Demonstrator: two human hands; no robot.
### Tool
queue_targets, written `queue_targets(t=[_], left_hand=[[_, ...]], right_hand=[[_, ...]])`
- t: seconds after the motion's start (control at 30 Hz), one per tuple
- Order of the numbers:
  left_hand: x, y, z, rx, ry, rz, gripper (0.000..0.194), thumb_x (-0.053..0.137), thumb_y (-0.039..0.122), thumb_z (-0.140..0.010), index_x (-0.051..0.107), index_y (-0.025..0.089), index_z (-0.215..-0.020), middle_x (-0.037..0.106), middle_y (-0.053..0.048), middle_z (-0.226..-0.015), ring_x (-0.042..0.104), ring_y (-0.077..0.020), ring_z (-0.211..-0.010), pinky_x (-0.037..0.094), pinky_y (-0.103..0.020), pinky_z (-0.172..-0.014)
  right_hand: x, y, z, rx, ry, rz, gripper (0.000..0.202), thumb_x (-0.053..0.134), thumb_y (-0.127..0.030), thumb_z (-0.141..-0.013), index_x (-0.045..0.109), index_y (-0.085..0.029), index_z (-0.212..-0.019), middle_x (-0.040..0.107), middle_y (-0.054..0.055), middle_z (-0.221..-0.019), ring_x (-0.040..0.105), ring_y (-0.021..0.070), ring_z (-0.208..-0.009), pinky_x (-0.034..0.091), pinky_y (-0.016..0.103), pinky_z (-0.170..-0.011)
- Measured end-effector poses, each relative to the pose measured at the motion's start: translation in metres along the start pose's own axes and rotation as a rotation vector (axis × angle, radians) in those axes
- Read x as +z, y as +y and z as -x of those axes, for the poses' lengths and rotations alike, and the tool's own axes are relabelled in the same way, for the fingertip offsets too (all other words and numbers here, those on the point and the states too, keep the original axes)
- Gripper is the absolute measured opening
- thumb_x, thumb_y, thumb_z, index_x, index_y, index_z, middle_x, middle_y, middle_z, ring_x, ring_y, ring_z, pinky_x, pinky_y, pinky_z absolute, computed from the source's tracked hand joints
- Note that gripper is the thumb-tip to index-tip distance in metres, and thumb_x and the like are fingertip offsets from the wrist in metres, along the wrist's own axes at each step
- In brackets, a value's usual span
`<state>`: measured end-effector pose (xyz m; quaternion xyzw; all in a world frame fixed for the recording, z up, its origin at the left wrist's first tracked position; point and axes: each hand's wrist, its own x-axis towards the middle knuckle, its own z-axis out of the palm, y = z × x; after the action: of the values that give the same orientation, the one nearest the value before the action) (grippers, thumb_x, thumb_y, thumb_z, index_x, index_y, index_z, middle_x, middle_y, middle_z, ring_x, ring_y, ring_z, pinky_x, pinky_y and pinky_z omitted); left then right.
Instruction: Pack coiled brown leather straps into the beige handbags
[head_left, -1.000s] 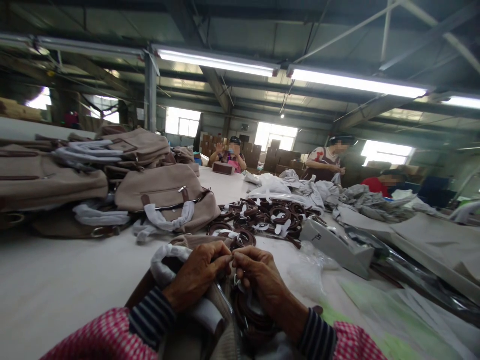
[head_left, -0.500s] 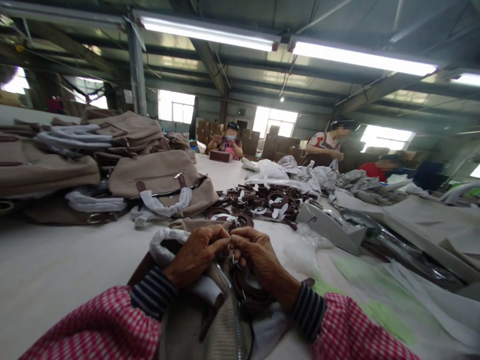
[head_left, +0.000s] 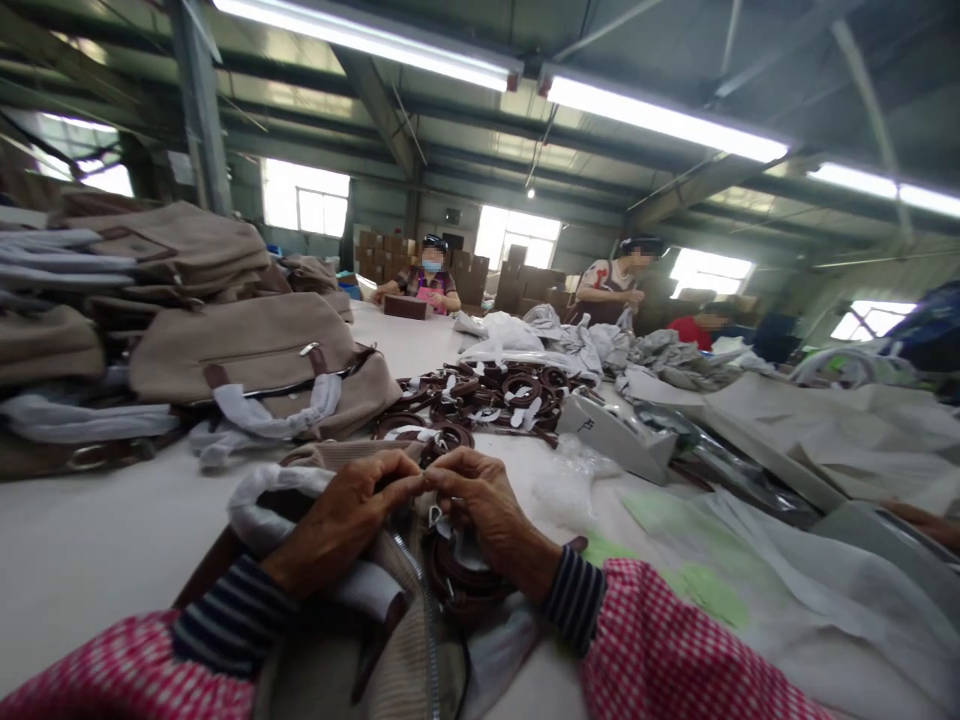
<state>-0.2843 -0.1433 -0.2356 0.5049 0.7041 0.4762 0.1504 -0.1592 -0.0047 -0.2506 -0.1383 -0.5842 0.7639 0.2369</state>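
A taupe handbag (head_left: pixel 397 640) with a metal zipper lies in front of me, its handle (head_left: pixel 259 505) wrapped in white material. Above its opening, my left hand (head_left: pixel 352 515) is closed in a pinch, thumb against forefinger. The fingertips of my right hand (head_left: pixel 484 510) meet it there, pinched as well. Whatever small thing sits between the fingertips is too small to make out. Just below my right hand, a coiled dark brown strap (head_left: pixel 457 580) with a metal clip rests on the bag.
Stacked taupe handbags (head_left: pixel 247 345) fill the left of the white table (head_left: pixel 90 540). Beyond my hands lies a heap of brown straps (head_left: pixel 510 390), beside a grey box (head_left: pixel 615 440). Clear plastic bags (head_left: pixel 574 485) and white sheets (head_left: pixel 795 560) spread rightward. Several people work farther back; another hand (head_left: pixel 926 522) shows at the right edge.
The view has turned slightly right, so the scene sits farther left. Both my hands keep their pinch over the bag. A hand has come into view at the right edge.
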Motion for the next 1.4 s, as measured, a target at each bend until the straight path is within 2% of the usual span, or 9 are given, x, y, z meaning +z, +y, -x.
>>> queue_targets(t=[0.5, 0.63, 0.73, 0.83, 0.93, 1.03, 1.13, 1.27, 1.4], left_hand=[[0.001, 0.002, 0.002, 0.038, 0.009, -0.094, 0.03, 0.057, 0.044, -0.091, 0.069, 0.018, -0.086, 0.071, -0.004, -0.087, 0.064, -0.0238, -0.086, 0.048, -0.034, -0.078], [-0.002, 0.006, 0.003, 0.091, 0.022, -0.137, 0.028, 0.058, 0.041, -0.094, 0.073, 0.018, -0.091, 0.072, -0.005, -0.09, 0.065, -0.024, -0.09, 0.048, -0.036, -0.083], [-0.011, 0.02, 0.01, 0.241, 0.026, -0.145, 0.024, 0.057, 0.035, -0.098, 0.075, 0.02, -0.103, 0.073, -0.006, -0.11, 0.064, -0.0254, -0.109, 0.047, -0.037, -0.1], [-0.025, 0.035, 0.02, 0.329, -0.158, -0.138, 0.022, 0.056, 0.027, -0.099, 0.077, 0.022, -0.105, 0.072, -0.005, -0.12, 0.061, -0.0249, -0.12, 0.043, -0.034, -0.11], [-0.038, 0.041, 0.03, 0.25, -0.339, -0.142, 0.023, 0.059, 0.025, -0.095, 0.08, 0.024, -0.103, 0.072, -0.005, -0.11, 0.065, -0.0241, -0.109, 0.048, -0.03, -0.102], [-0.046, 0.039, 0.037, 0.236, -0.324, -0.175, 0.028, 0.059, 0.024, -0.091, 0.079, 0.026, -0.11, 0.072, -0.005, -0.116, 0.063, -0.0257, -0.115, 0.045, -0.031, -0.108], [-0.046, 0.034, 0.04, 0.297, -0.27, -0.252, 0.036, 0.056, 0.017, -0.089, 0.077, 0.027, -0.116, 0.072, -0.004, -0.121, 0.06, -0.0263, -0.122, 0.039, -0.033, -0.116], [-0.04, 0.034, 0.037, 0.315, -0.319, -0.331, 0.034, 0.05, 0.007, -0.074, 0.074, 0.023, -0.092, 0.07, -0.003, -0.098, 0.06, -0.0243, -0.104, 0.043, -0.033, -0.1], [-0.038, 0.042, 0.033, 0.274, -0.188, -0.296, 0.008, 0.05, 0.015, -0.067, 0.056, 0.02, -0.068, 0.061, -0.003, -0.08, 0.057, -0.0222, -0.086, 0.043, -0.033, -0.081]], right_hand=[[-0.004, 0.006, 0.0, 0.044, -0.131, 0.036, 0.034, 0.09, -0.04, -0.072, 0.069, -0.014, -0.078, 0.061, -0.003, -0.058, 0.043, 0.004, -0.044, 0.027, 0.015, -0.04], [-0.007, -0.009, 0.0, 0.006, -0.161, 0.126, 0.034, 0.087, -0.043, -0.076, 0.07, -0.014, -0.079, 0.061, -0.003, -0.061, 0.044, 0.005, -0.047, 0.028, 0.016, -0.042], [-0.019, -0.034, 0.005, -0.097, -0.171, 0.304, 0.026, 0.081, -0.039, -0.08, 0.072, -0.015, -0.082, 0.067, 0.0, -0.07, 0.05, 0.0079, -0.054, 0.032, 0.018, -0.046], [-0.038, -0.059, 0.02, -0.199, -0.213, 0.597, 0.022, 0.078, -0.037, -0.082, 0.077, -0.015, -0.086, 0.07, 0.002, -0.081, 0.057, 0.0126, -0.067, 0.04, 0.023, -0.056], [-0.052, -0.07, 0.046, -0.18, -0.422, 0.897, 0.02, 0.074, -0.035, -0.089, 0.08, -0.017, -0.096, 0.072, 0.005, -0.094, 0.061, 0.018, -0.083, 0.045, 0.029, -0.073], [-0.054, -0.069, 0.068, -0.172, -0.627, 1.21, 0.025, 0.072, -0.021, -0.088, 0.076, -0.02, -0.113, 0.07, 0.006, -0.107, 0.057, 0.0236, -0.1, 0.045, 0.034, -0.086], [-0.051, -0.063, 0.075, -0.219, -0.664, 1.368, 0.025, 0.067, -0.011, -0.087, 0.072, -0.018, -0.111, 0.065, 0.007, -0.11, 0.052, 0.0248, -0.106, 0.043, 0.036, -0.091], [-0.053, -0.066, 0.065, -0.188, -0.629, 1.314, 0.013, 0.074, -0.017, -0.087, 0.07, -0.017, -0.099, 0.065, 0.004, -0.101, 0.054, 0.0221, -0.098, 0.042, 0.033, -0.086], [-0.047, -0.081, 0.056, -0.249, -0.537, 1.207, 0.013, 0.077, -0.026, -0.091, 0.072, -0.017, -0.099, 0.067, 0.002, -0.098, 0.057, 0.0181, -0.089, 0.039, 0.03, -0.079]])
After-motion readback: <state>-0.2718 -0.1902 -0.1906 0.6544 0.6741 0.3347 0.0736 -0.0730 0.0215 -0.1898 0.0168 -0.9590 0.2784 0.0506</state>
